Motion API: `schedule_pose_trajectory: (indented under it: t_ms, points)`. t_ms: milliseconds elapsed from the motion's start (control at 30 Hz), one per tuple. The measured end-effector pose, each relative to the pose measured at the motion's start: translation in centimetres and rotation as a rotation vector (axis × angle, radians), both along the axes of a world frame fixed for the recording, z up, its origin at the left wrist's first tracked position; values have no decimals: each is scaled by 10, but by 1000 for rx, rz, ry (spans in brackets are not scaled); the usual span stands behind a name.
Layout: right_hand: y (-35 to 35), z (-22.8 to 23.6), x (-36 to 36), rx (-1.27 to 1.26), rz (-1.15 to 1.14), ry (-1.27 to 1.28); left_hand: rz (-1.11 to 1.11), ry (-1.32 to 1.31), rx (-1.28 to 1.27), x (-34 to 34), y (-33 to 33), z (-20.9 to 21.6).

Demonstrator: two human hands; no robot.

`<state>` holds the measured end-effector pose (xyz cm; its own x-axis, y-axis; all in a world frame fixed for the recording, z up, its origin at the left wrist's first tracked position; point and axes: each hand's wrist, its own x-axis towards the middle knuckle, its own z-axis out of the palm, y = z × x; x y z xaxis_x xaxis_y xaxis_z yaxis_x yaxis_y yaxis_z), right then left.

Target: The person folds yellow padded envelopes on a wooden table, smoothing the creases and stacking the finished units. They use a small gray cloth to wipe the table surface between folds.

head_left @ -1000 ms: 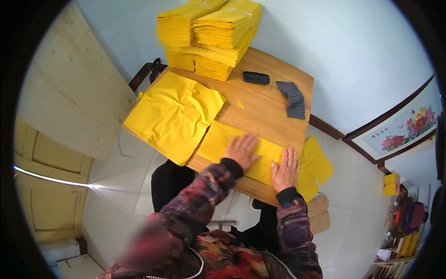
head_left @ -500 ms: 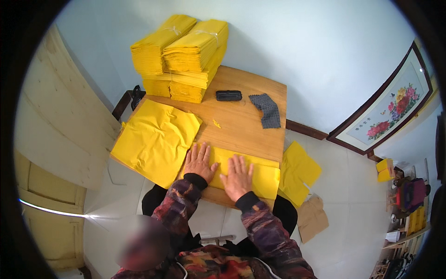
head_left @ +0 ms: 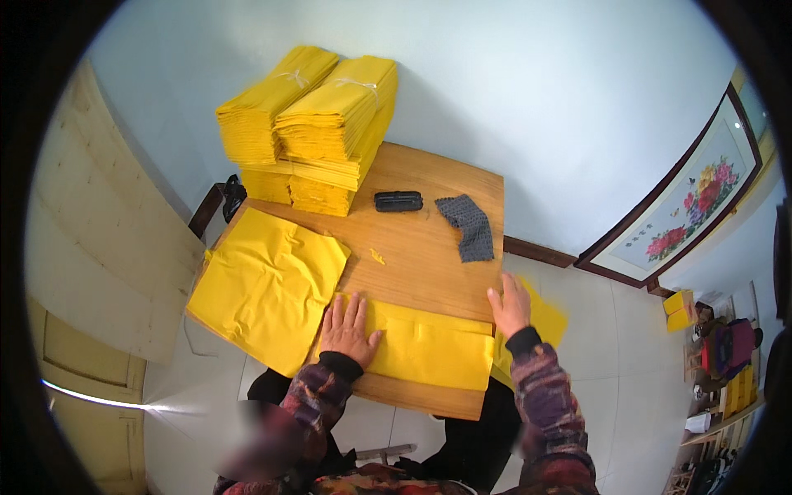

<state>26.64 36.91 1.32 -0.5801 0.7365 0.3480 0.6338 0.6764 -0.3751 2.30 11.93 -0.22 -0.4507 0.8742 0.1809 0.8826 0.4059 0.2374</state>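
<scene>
My left hand (head_left: 348,332) lies flat, fingers spread, on the left end of a long folded strip of yellow paper (head_left: 433,351) along the table's near edge. Off the strip's right end, my right hand (head_left: 510,307) hovers by the table's right edge, fingers extended and thumb apart, with nothing visible in it. Behind that hand, another yellow sheet (head_left: 549,320) shows past the table edge, partly covered by my hand and sleeve. A large creased yellow sheet (head_left: 268,289) spreads over the table's left side, next to my left hand.
Tied bundles of folded yellow paper (head_left: 326,128) are stacked at the back left of the wooden table (head_left: 429,285). A black case (head_left: 398,201), a dark grey cloth (head_left: 470,229) and a small yellow scrap (head_left: 377,256) lie on it. A framed flower picture (head_left: 676,198) leans at right.
My right hand has come off the folded strip and moved right to the table edge. My left hand stays on the strip. The whole view has shifted slightly.
</scene>
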Motion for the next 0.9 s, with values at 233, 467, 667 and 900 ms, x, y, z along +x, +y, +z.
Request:
schedule_pose_trajectory:
  t_ms: [233, 467, 667, 900]
  points:
    - [104, 13, -108, -109, -102, -117, -12, -51, -54, 0, 0, 7]
    - [111, 19, -125, -89, -255, -202, -14, -71, -45, 0, 0, 8]
    - [68, 12, -67, 99, -137, -112, -11, -38, -49, -1, 1, 5]
    - [0, 34, -22, -46, 16, -348, -27, -11, -34, 0, 0, 5]
